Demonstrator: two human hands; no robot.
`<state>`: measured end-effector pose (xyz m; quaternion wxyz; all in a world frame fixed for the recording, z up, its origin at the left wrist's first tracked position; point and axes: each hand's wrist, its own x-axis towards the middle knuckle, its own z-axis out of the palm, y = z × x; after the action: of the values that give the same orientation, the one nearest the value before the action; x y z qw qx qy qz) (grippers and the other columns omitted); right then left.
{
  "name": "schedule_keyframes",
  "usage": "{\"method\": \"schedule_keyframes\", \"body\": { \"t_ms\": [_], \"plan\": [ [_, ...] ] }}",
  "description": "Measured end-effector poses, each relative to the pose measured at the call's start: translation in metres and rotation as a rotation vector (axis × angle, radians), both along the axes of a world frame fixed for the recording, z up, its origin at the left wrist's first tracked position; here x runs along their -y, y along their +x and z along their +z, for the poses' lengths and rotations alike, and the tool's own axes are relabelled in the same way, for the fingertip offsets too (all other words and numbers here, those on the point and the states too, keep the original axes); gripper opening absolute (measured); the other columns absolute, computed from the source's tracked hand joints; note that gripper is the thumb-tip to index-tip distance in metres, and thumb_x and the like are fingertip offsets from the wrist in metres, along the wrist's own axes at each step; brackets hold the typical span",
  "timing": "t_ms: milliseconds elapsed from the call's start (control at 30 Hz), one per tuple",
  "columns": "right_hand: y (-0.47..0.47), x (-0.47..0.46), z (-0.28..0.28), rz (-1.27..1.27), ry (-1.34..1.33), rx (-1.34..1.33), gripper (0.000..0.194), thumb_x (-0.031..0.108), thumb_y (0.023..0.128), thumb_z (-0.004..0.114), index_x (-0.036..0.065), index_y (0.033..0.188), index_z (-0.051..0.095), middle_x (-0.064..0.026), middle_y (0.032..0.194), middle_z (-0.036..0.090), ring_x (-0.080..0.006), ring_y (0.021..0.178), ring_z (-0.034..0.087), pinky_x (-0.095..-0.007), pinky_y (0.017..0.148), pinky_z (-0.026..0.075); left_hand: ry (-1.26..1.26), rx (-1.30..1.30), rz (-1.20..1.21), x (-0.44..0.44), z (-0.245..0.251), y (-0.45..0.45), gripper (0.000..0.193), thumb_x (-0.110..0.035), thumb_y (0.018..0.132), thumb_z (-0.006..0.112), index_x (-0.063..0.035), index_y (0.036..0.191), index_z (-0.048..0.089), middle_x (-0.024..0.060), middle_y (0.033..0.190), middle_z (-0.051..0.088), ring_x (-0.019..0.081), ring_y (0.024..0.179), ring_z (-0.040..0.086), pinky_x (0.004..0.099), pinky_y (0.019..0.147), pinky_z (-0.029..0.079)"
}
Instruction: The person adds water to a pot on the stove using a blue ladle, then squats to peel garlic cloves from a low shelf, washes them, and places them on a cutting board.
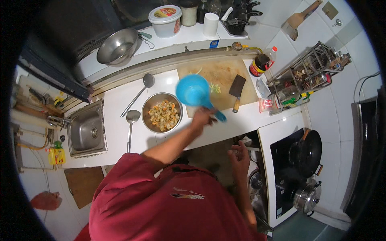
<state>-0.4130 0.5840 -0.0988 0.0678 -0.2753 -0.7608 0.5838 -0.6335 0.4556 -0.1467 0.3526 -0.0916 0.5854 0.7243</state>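
My left hand (202, 118) grips the handle of a blue plastic water dipper (192, 90), slightly blurred, over the left part of the cutting board (223, 67). Just left of the dipper, a round steel bowl (144, 120) holds shelled clam or similar shellfish meat (164, 116). Chopped pale green pieces (215, 88) lie on the board, and a cleaver (237, 86) with a wooden handle rests at its right. My right hand (240, 155) is in front of the counter edge, its fingers apart and holding nothing visible. A steel ladle (133, 116) and another (148, 80) lie left of the bowl.
A sink (87, 135) is at the left. A steel basin (118, 46) and a lidded tub (165, 22) stand on the back ledge. Sauce bottles (259, 64) and a spice rack (304, 72) are at the right, above a hob with a wok (310, 153) and a steel pot (307, 195).
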Motion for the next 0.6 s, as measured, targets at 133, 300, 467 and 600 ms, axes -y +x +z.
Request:
{"method": "schedule_keyframes", "body": {
  "t_ms": [133, 300, 467, 600],
  "plan": [
    [-0.004, 0.011, -0.004, 0.021, -0.056, 0.097, 0.063, 0.031, 0.092, 0.070, 0.005, 0.144, 0.046, -0.0116, 0.117, 0.063, -0.0193, 0.092, 0.064, -0.0345, 0.078, 0.053, 0.159, 0.034, 0.202, 0.044, -0.115, -0.140, 0.026, -0.029, 0.096, 0.062, -0.0035, 0.098, 0.057, 0.0112, 0.089, 0.065, 0.0223, 0.070, 0.064, 0.0296, 0.058, 0.054],
    [0.022, 0.002, 0.013, -0.213, 0.032, 0.171, 0.061, 0.033, 0.092, 0.069, 0.004, 0.142, 0.048, -0.0089, 0.114, 0.065, -0.0196, 0.088, 0.065, -0.0330, 0.079, 0.053, 0.315, 0.270, 0.261, 0.036, -0.140, -0.217, 0.033, -0.028, 0.106, 0.043, 0.0010, 0.100, 0.059, 0.0103, 0.078, 0.065, 0.0178, 0.056, 0.058, 0.0244, 0.046, 0.048],
    [0.074, -0.011, 0.020, -0.404, 0.061, 0.162, 0.061, 0.036, 0.092, 0.069, 0.006, 0.142, 0.049, -0.0097, 0.114, 0.067, -0.0215, 0.088, 0.066, -0.0356, 0.080, 0.054, 0.268, 0.203, 0.157, 0.079, -0.210, -0.286, 0.045, -0.043, 0.106, 0.040, -0.0058, 0.088, 0.059, 0.0032, 0.065, 0.055, 0.0132, 0.051, 0.046, 0.0263, 0.039, 0.036],
    [0.138, -0.027, 0.007, -0.616, 0.051, 0.229, 0.058, 0.034, 0.092, 0.069, 0.006, 0.140, 0.052, -0.0108, 0.110, 0.069, -0.0215, 0.086, 0.066, -0.0356, 0.077, 0.054, 0.023, 0.398, 0.284, 0.015, -0.164, -0.240, 0.058, -0.058, 0.099, 0.046, -0.0024, 0.103, 0.062, 0.0063, 0.081, 0.066, 0.0177, 0.066, 0.065, 0.0248, 0.044, 0.048]
  ]
}}
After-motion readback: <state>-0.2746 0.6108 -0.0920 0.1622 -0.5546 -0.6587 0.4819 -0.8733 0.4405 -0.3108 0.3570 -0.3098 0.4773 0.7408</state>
